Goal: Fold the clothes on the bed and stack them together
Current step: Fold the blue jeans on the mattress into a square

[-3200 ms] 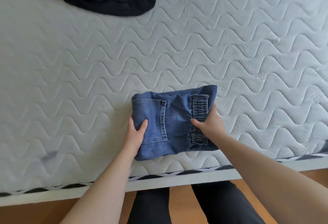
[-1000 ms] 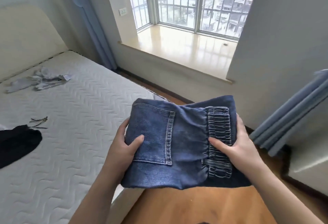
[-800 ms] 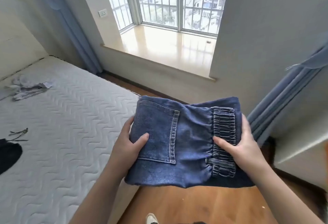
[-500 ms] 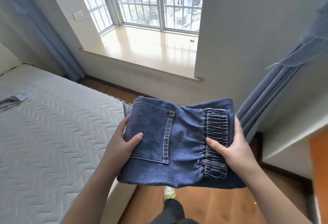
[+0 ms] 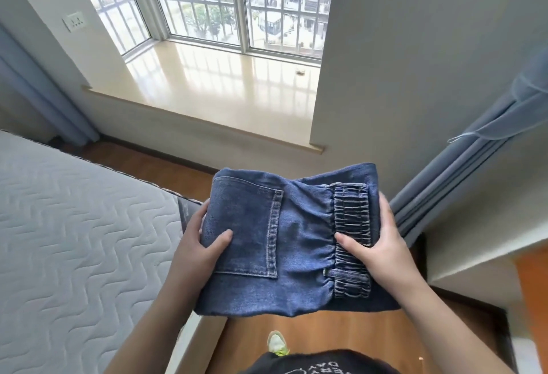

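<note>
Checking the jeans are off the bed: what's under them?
Under the jeans, wood floor and a shoe. The left hand and right hand grip them; fingers beneath are hidden.

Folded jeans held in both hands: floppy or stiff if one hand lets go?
The folded jeans likely sag: denim creases softly near the elastic waistband. The left hand and right hand grip opposite edges, so the bundle probably unfolds one-handed. Thick layers suggest moderate weight.

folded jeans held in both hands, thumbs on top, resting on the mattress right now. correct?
One thing is wrong: the folded jeans are not resting on the mattress. The head view shows them held in the air over the wooden floor, beside the bed. Left hand and right hand do grip them, thumbs on top.
</note>
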A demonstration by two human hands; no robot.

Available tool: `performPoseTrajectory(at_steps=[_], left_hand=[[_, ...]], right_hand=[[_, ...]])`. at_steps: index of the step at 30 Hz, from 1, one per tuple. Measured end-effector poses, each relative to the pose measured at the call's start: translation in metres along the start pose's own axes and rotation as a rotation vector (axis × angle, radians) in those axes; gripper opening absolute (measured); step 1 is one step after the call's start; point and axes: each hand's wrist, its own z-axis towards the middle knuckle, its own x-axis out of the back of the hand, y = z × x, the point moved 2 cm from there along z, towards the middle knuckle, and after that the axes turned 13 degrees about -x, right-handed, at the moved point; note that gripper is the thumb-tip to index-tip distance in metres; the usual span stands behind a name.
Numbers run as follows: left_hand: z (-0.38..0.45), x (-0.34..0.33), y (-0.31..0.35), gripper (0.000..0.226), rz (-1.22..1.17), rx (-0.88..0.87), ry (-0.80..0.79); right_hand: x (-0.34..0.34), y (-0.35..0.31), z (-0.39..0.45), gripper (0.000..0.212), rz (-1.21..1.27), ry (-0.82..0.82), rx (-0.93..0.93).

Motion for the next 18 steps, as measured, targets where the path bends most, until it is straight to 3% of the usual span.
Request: performPoseTrajectory(at_steps=[8, 18], left_hand=[[0.061, -0.016, 0.008, 0.062, 0.041, -0.037, 0.029], [0.142, -0.06, 0.012, 0.062, 0.14, -0.04, 0.133]], right_hand=[[-0.004, -0.014, 0.054, 0.101, -0.025, 0.101, -0.002], [0.001, -0.027, 0.171, 0.101, -0.029, 0.038, 0.039]])
